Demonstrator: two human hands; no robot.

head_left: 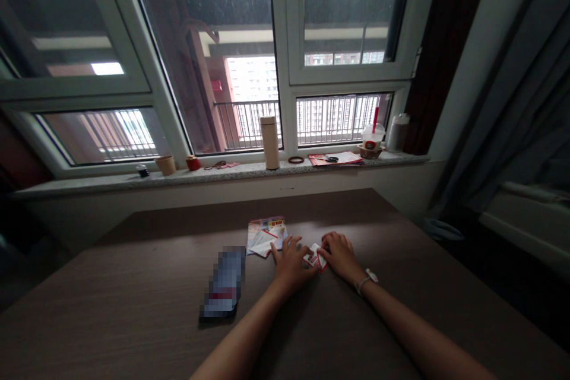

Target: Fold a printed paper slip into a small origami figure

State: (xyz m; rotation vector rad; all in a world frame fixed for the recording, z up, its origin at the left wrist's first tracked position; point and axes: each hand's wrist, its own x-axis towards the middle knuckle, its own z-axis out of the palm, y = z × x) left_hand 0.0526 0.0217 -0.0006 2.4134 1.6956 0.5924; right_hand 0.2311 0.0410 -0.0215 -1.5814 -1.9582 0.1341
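Note:
My left hand point(291, 261) and my right hand point(339, 254) rest close together on the dark wooden table point(133, 285). Between them lies a small red and white folded paper point(314, 257), and both hands pinch it with curled fingers. Just beyond my left hand lies a colourful printed leaflet point(266, 235) with a white folded piece on top. A white band is on my right wrist.
A dark flat object point(225, 282), blurred out, lies on the table left of my hands. The windowsill point(214, 175) carries a tall beige flask point(269, 142), small cups, a red booklet with scissors, a drink cup with a red straw, and a jar. Curtains hang at right.

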